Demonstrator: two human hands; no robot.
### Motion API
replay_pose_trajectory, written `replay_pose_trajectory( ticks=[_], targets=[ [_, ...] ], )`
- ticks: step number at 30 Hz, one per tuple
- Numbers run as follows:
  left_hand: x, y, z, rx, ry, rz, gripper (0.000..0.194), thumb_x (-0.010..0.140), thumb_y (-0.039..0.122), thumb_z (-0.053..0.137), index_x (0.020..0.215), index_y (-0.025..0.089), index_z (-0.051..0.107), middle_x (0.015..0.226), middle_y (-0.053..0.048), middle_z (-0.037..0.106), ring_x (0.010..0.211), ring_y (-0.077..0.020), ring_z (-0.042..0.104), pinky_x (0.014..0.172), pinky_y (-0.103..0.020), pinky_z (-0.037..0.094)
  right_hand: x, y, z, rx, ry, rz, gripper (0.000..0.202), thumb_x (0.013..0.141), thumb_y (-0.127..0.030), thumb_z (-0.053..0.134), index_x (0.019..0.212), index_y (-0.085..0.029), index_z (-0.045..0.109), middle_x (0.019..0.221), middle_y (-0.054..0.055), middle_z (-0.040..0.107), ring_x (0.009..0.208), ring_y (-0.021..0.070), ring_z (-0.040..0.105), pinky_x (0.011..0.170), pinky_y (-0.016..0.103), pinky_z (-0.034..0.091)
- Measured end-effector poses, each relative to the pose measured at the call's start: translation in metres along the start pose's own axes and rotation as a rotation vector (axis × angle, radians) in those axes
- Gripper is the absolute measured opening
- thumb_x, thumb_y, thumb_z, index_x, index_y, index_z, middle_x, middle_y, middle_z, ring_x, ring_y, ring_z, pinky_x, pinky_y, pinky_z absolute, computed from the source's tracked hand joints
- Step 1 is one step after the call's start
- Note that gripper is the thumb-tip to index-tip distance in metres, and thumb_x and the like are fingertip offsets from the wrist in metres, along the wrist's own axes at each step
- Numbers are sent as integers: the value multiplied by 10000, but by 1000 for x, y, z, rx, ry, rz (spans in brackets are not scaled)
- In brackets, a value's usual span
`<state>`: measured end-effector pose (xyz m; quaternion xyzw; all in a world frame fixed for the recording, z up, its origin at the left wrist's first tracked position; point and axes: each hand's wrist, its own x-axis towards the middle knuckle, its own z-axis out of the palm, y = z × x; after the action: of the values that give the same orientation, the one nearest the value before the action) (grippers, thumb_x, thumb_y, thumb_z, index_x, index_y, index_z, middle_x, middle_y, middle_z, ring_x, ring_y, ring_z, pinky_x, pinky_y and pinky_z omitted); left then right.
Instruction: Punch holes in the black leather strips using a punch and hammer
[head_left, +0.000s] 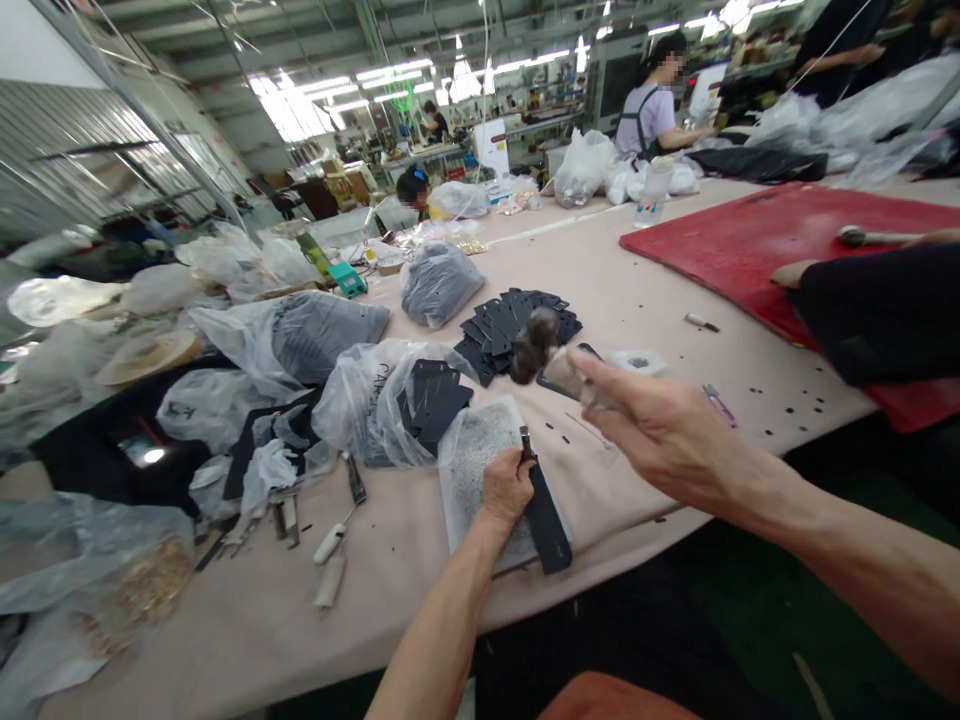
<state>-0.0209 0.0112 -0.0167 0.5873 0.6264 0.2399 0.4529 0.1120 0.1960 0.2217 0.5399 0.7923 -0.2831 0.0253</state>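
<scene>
My left hand (508, 486) is closed around a small metal punch (526, 440), held upright on the upper end of a long dark strip (549, 530). The strip lies on a speckled pale board (469, 462). To the right, my right hand (637, 410) grips a hammer (536, 346) by its pale wrapped handle, raised above the table. The hammer head is blurred by motion. Behind it, dark flat pieces (491, 330) are fanned out on the table.
Dark pieces (431, 405) sit in a clear bag beside the board. Hand tools (330, 545) lie at the left. A red mat (720, 240) and a person's dark sleeve (885, 305) are at the right. Small black bits are scattered near the right table edge.
</scene>
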Motion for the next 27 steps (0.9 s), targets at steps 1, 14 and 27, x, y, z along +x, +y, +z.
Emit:
replay_pose_trajectory(
  ticks=[1,14,27],
  targets=[
    [0,0,0,-6,1,-3,51,834,132,546,810,175,560,748,-50,592,755,-169,585,692,-286,443,2,-4,-3,40,136,-9,604,918,-252,484,1503,-193,347,1169,89,642,911,181,656,785,268,510],
    [-1,0,1,-15,-1,-20,50,832,148,551,797,182,560,742,-51,585,763,-184,590,696,-296,434,17,-12,-22,37,353,-108,620,898,-241,558,1492,-243,383,1310,43,572,997,158,637,882,245,511],
    [0,-1,1,-15,-26,-60,70,844,177,539,781,153,555,785,-41,619,728,-141,567,688,-261,411,-49,62,41,196,-370,392,571,873,-353,502,1438,-272,475,690,18,587,533,120,521,527,226,400]
  ],
)
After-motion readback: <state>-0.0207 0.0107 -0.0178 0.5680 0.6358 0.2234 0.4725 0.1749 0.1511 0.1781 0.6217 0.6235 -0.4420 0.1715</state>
